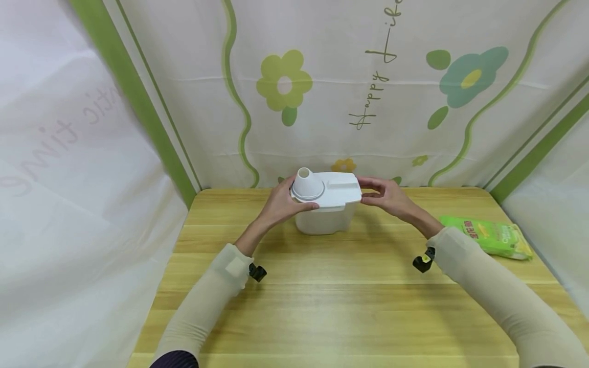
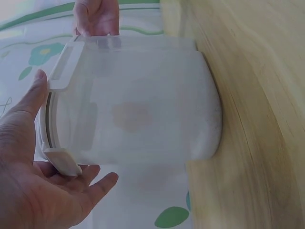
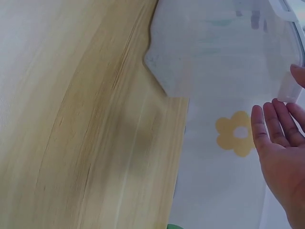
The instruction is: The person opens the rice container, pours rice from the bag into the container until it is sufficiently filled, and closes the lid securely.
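Observation:
A translucent plastic storage box (image 1: pixel 324 221) with a white lid (image 1: pixel 341 186) stands upright on the table. A white cone-shaped cap (image 1: pixel 307 185) sits at the left end of the lid. My left hand (image 1: pixel 281 201) grips that end, thumb along the front edge; in the left wrist view, its fingers are around a white side latch (image 2: pixel 63 161) that stands out from the box. At the opposite end is my right hand (image 1: pixel 388 196), fingers fairly straight and fingertips at another latch (image 3: pixel 289 88). Its thumb is by the lid's edge, partly cut off in the right wrist view.
The wooden table (image 1: pixel 322 296) meets a patterned fabric curtain (image 1: pixel 322 138) just behind the box. A green printed packet (image 1: pixel 492 236) lies at the right, close to my right forearm. Both sleeved wrists carry small black cameras (image 1: pixel 423 260).

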Demonstrator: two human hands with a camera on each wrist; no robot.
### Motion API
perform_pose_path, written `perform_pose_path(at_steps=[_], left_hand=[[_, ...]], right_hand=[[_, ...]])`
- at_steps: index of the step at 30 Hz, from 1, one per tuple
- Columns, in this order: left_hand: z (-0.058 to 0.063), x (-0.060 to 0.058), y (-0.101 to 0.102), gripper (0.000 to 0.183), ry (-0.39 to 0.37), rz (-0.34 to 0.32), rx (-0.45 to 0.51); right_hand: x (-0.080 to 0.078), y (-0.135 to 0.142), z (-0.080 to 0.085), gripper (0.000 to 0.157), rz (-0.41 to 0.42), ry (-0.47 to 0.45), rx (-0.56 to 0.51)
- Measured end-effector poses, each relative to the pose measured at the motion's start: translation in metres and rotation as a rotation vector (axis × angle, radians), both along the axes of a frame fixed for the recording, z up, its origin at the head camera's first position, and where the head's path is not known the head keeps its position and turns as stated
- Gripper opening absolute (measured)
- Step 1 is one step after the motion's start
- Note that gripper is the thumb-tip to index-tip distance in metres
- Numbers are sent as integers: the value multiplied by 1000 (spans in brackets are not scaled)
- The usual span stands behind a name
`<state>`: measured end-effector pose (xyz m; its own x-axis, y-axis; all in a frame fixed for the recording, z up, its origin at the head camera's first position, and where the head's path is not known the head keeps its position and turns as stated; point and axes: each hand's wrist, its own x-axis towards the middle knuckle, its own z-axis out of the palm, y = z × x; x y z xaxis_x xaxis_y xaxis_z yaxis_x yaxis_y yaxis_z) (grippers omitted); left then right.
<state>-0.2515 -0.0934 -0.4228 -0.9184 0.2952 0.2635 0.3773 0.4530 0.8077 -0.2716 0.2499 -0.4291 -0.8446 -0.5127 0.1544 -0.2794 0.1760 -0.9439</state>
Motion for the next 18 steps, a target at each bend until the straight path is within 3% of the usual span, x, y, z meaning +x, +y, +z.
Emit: perform_pose_path(at_steps=[8, 18], left_hand=[[0, -2, 0, 88, 7, -9, 0], [0, 0, 0, 89, -12, -4, -1]], right_hand=[[-3, 0, -3, 57, -1, 37, -20], [-10, -4, -6, 51, -62, 163, 12]])
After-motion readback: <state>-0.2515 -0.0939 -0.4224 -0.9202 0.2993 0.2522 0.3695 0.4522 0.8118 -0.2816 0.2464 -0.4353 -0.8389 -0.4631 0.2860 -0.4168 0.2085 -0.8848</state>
